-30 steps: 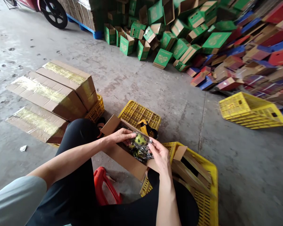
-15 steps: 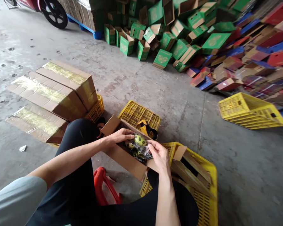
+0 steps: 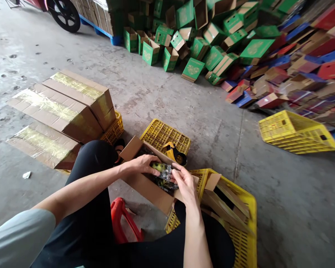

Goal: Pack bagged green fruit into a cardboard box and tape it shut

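Wrapped item [image 3: 164, 171] in part-curled L hand [image 3: 145, 165], R hand [image 3: 185, 182] on end

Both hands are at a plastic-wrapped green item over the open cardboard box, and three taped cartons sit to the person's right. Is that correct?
No: the three taped cartons sit to the person's left, as the head view shows. The rest stands: left hand and right hand are at the plastic-wrapped green item over the open cardboard box.
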Demonstrator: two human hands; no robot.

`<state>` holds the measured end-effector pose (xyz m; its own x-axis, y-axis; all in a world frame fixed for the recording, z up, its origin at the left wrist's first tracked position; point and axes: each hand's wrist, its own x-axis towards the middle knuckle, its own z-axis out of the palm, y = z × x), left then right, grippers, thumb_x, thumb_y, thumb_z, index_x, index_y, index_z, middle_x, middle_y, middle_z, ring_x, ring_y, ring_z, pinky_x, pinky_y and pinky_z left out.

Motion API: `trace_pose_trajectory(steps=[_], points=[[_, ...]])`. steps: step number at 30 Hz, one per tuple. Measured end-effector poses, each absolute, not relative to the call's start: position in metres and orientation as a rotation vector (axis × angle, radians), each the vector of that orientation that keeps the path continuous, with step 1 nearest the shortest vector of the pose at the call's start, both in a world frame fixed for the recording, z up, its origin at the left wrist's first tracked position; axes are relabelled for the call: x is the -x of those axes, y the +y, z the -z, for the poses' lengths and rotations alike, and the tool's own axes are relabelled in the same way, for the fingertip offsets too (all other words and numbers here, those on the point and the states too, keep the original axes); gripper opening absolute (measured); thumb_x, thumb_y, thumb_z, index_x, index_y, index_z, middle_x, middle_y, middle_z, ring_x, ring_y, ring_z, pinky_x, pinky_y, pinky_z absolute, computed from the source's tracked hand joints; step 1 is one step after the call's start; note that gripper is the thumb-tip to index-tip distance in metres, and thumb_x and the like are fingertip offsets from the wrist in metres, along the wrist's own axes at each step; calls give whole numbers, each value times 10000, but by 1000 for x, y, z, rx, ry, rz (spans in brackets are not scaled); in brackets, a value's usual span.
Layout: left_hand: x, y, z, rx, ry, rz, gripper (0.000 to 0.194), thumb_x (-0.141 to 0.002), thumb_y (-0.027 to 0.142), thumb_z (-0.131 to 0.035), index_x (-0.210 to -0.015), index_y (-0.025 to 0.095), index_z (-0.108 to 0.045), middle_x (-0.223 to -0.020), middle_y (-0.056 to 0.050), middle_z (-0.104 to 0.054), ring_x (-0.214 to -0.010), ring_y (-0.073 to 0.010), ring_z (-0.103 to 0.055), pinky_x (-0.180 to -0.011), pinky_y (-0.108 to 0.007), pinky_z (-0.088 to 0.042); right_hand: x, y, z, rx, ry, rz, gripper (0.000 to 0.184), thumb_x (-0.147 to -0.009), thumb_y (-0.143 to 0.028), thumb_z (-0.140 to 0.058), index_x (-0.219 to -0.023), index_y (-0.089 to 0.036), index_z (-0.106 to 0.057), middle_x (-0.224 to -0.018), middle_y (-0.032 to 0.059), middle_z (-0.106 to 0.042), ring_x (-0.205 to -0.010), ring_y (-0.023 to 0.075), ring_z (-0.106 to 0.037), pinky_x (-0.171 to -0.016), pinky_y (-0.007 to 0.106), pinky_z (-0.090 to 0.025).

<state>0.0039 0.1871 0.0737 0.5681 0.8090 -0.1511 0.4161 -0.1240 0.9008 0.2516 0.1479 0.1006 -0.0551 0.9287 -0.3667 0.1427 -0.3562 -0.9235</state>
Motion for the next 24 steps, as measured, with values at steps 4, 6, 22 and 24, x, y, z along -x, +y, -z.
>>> trace_pose_trajectory(steps=[4,6,22,24], points=[[10,192,-71,-2078,1406,-285,438,-781,401,-842,-1128,165,-718,-1089,-136,-726,-1089,-335,-631,-931,-381,-456,-262,151,-101,1625,-1349,-1270,556,-831,-645,-706,-1152,-194,-750,-1040,132,-806,-850,245,-763,-768,380,-623],[16,192,-73,-2173,1575,-163,388,-790,396,-821,-1069,155,-701,-1059,-156,-705,-1091,-360,-605,-944,-427,-427,-267,153,-101,1658,-1463,-1177,493,-861,-624,-669,-1096,-203,-770,-1022,125,-810,-883,259,-765,-807,402,-619],[3,180,-65,-2326,1730,-135,364,-918,244,-602,-1269,255,-698,-1259,-166,-620,-1179,-362,-497,-980,-497,-325,-279,141,-92,2158,-2219,-417,293,-999,-332,-543,-1183,-176,-709,-1199,171,-754,-1122,326,-693,-934,400,-505],[3,181,-63,-2320,1742,-145,316,-923,327,-643,-1212,223,-714,-1262,-181,-621,-1210,-378,-480,-995,-503,-328,-275,139,-89,2142,-2312,-367,368,-969,-287,-609,-1300,-138,-665,-1282,200,-720,-1187,339,-669,-1001,410,-484]])
